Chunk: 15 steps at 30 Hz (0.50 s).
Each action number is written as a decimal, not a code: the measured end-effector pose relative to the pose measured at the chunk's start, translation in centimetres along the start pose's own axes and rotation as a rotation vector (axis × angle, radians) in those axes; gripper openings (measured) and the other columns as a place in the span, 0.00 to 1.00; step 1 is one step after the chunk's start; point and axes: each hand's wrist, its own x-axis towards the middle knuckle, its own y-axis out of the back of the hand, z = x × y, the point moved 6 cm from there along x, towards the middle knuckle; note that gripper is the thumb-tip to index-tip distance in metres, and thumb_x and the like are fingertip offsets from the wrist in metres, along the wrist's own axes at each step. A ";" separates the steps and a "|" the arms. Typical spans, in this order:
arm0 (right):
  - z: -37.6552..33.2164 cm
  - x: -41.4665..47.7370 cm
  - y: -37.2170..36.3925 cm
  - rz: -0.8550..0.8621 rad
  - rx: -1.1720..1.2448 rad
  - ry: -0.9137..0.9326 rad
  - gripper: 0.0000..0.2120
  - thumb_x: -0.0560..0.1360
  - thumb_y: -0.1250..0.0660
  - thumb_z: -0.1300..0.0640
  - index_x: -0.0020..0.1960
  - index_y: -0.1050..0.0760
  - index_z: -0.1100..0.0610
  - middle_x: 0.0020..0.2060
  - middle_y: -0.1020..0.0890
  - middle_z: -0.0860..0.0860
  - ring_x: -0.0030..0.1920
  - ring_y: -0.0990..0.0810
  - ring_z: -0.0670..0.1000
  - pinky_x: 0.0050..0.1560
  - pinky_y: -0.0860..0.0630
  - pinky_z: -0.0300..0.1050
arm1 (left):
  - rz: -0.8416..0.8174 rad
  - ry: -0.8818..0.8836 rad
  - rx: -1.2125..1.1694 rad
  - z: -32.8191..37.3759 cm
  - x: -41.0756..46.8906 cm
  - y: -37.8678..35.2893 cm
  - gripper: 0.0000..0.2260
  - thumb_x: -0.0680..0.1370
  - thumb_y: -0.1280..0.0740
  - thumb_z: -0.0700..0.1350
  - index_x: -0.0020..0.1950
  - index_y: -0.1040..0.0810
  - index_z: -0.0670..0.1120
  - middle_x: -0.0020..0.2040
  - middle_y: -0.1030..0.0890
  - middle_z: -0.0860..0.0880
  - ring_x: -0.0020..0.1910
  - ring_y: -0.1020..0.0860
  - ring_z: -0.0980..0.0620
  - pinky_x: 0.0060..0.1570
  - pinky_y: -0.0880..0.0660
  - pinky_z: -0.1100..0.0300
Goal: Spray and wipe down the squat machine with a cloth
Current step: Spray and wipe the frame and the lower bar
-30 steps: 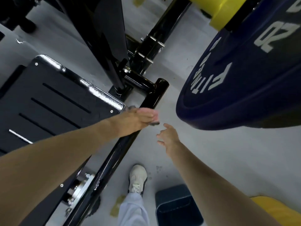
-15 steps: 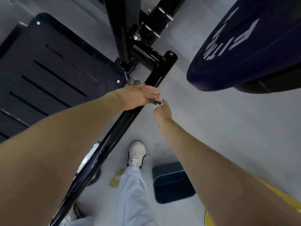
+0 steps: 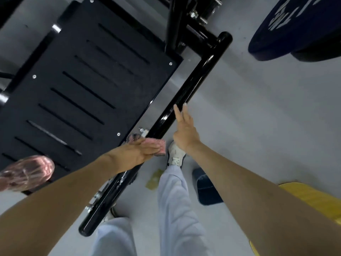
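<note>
Left hand [image 3: 142, 152] lying flat at frame centre, fingers together, pressing pink cloth [image 3: 160, 145] onto black tube [image 3: 193, 80] of squat machine [image 3: 173, 24], right hand [image 3: 185, 130] extending straight fingers, touching tube just beside, footplate [image 3: 83, 80] occupying upper left.

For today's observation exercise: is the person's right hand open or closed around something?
Open. The right hand has straight fingers, tips at the black bar, and holds nothing.

Left hand [image 3: 142, 153] pressing cloth [image 3: 159, 145], black bar [image 3: 195, 80] beneath
</note>
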 end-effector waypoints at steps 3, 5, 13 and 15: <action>-0.7 -2.4 -3.8 -0.013 -0.042 -0.005 0.44 0.71 0.43 0.72 0.78 0.59 0.48 0.76 0.65 0.48 0.77 0.56 0.51 0.71 0.37 0.52 | -0.055 -0.017 0.009 2.6 -2.3 -2.3 0.34 0.78 0.48 0.28 0.77 0.64 0.42 0.75 0.71 0.47 0.74 0.68 0.48 0.71 0.67 0.49; -1.0 -4.1 -6.2 -0.004 -0.044 -0.034 0.43 0.72 0.43 0.72 0.78 0.58 0.49 0.76 0.64 0.48 0.77 0.57 0.51 0.71 0.38 0.51 | -0.064 -0.036 0.036 3.3 -3.1 -2.7 0.34 0.78 0.47 0.27 0.78 0.62 0.42 0.76 0.68 0.46 0.76 0.65 0.47 0.72 0.63 0.49; -1.4 -8.5 -12.6 0.134 -0.029 -0.075 0.41 0.73 0.43 0.72 0.78 0.57 0.50 0.77 0.61 0.51 0.77 0.56 0.54 0.73 0.40 0.52 | 0.105 0.029 0.013 3.3 -2.9 -1.6 0.31 0.78 0.43 0.31 0.78 0.50 0.44 0.79 0.54 0.46 0.78 0.55 0.46 0.75 0.49 0.47; -1.2 -9.8 -14.3 0.115 -0.063 -0.101 0.42 0.73 0.42 0.72 0.78 0.58 0.50 0.77 0.61 0.51 0.77 0.55 0.55 0.72 0.38 0.51 | 0.149 0.024 0.038 4.4 -3.7 -4.2 0.30 0.79 0.44 0.32 0.78 0.50 0.43 0.79 0.55 0.46 0.78 0.58 0.48 0.75 0.49 0.49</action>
